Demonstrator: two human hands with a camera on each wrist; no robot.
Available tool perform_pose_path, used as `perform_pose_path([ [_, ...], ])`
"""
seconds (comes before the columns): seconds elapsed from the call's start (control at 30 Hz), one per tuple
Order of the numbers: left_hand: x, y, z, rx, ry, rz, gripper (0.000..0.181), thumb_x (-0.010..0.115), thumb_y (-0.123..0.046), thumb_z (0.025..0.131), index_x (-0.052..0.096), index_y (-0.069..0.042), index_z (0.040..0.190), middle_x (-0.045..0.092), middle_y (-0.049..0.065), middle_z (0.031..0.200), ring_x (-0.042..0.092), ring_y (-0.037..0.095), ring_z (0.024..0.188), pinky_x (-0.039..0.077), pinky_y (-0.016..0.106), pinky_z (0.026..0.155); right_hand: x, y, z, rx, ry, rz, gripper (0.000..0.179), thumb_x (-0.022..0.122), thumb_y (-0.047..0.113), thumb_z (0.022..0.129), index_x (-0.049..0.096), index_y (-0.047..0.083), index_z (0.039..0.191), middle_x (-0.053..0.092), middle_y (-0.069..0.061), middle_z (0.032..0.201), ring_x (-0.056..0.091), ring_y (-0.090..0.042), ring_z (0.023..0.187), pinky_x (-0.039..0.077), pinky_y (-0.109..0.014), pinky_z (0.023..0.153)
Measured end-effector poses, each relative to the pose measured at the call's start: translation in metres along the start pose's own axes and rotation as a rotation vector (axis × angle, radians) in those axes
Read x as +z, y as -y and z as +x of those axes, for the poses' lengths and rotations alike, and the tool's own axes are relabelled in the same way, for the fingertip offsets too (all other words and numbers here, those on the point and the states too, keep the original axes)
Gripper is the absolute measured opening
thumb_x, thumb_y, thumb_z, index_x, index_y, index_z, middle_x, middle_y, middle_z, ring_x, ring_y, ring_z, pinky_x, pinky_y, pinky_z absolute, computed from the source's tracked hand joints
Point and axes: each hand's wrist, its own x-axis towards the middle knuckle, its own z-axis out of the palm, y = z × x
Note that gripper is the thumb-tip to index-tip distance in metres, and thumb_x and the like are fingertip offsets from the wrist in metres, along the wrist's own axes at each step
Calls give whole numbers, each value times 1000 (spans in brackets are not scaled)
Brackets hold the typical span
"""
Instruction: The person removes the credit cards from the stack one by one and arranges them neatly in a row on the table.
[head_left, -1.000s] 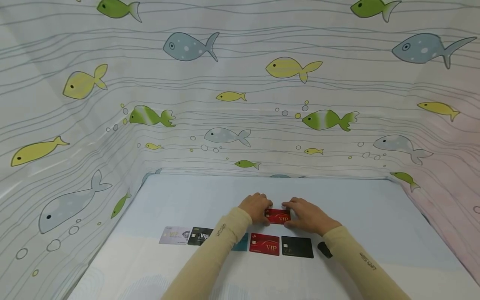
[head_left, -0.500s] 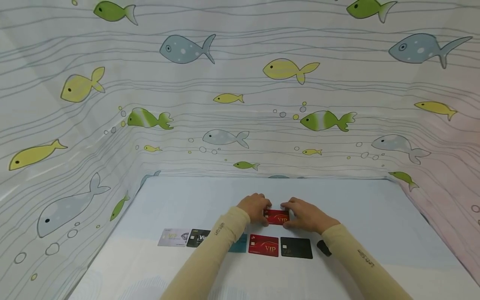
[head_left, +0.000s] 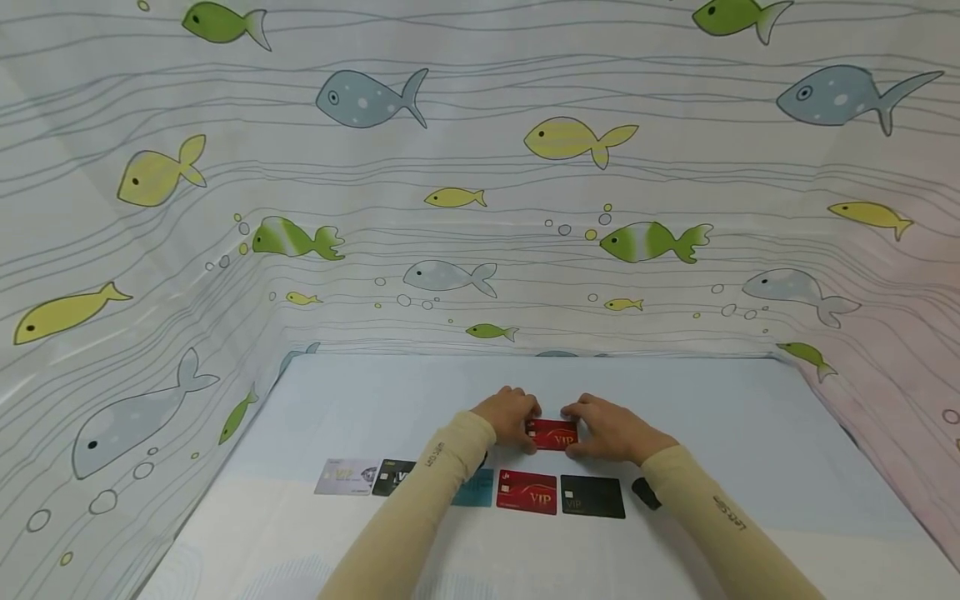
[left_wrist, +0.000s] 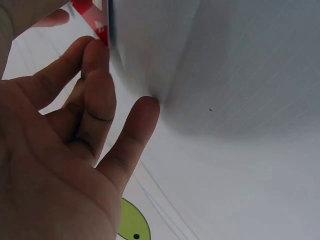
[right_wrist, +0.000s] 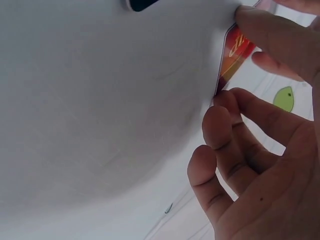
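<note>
Both hands hold a red VIP card (head_left: 552, 434) between them, beyond a row of other cards. My left hand (head_left: 511, 417) pinches its left end between thumb and fingers; the left wrist view shows one red corner of the card (left_wrist: 95, 17) at the fingertips. At the opposite end my right hand (head_left: 611, 429) has its thumb on the near corner and fingers at the far one, as the right wrist view shows around the card's edge (right_wrist: 236, 52). The outer fingers of both hands stay off the card. Whether the card lies flat or is slightly raised, I cannot tell.
Nearer the person lie a silver card (head_left: 343, 477), a black card (head_left: 392, 477), a teal card (head_left: 474, 490) partly under the left sleeve, another red VIP card (head_left: 527, 493) and a plain black card (head_left: 592, 497). A fish-print curtain (head_left: 555, 275) surrounds the pale table (head_left: 360, 392).
The hands and the red card stay in place on the table. The head view has shifted very slightly. The left forearm covers a little less of the teal card and more of the black one.
</note>
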Motion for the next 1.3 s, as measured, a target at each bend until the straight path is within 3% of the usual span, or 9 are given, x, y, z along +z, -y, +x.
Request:
perform_pose_path([
  [0.37,9,5,-4,68,-69,82,50,84,-38,83,68,-23,128,61,-2,116,51,15,107,49,30,97,2,2,-2,-16,-18,-13,58,90,35,75,68,18,126,55,3,110,54,-14,97,54,-37,88],
  [0.83,17,11,-14,102,-147,89,51,79,-43,88,65,-24,133,61,-2,123,52,16,108,48,30,99,1,15,-8,-145,-149,-251,59,90,43,75,70,13,121,60,-1,104,56,-18,92,54,-39,86],
  [1.0,20,13,-14,96,-163,77,52,79,-44,88,65,-25,134,62,-3,123,51,15,108,48,31,98,4,13,-9,-164,-176,-229,57,90,45,74,72,13,118,62,0,103,57,-17,92,55,-39,84],
  [1.3,24,16,-15,107,-169,20,57,84,-50,80,69,-26,129,62,-7,118,50,13,105,48,31,95,4,7,-19,-193,-187,-198,59,86,50,77,72,16,123,55,3,98,50,-12,82,50,-31,71],
])
